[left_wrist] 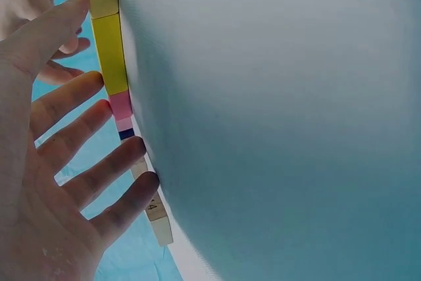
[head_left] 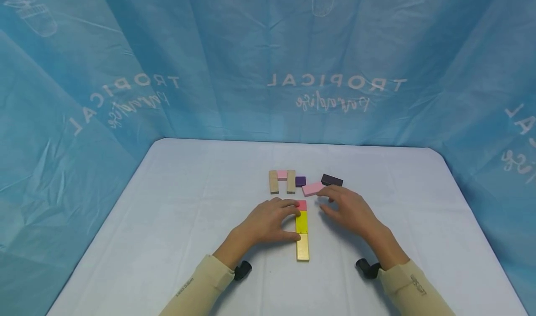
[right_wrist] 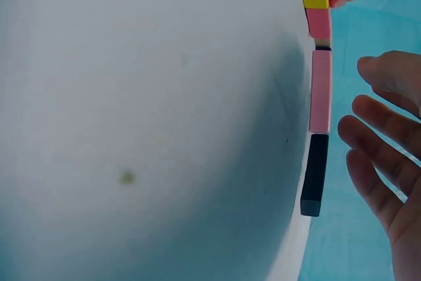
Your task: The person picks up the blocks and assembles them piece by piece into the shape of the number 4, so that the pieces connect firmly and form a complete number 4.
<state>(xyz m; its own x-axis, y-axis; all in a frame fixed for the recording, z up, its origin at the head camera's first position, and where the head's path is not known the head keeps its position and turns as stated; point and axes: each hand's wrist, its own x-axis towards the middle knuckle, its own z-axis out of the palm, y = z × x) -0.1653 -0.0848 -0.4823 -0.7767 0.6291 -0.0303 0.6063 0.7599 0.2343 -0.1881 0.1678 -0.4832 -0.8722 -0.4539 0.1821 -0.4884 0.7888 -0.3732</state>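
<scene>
My spread left hand point(head_left: 270, 220) is touching the yellow block point(head_left: 302, 223); my spread right hand point(head_left: 351, 209) is hovering near the long pink block point(head_left: 311, 189).

Left hand point(head_left: 270, 219) loosely spread, right hand point(head_left: 351, 210) gently curved, both forearms point(head_left: 200, 285) angled inward

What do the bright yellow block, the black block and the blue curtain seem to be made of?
Bright yellow block: probably painted wood or plastic; its colour is even and smooth. Black block: possibly the same, uniformly dark, no grain visible. Blue curtain: likely thin plastic or coated fabric, judging by its creases and slight sheen.
</scene>
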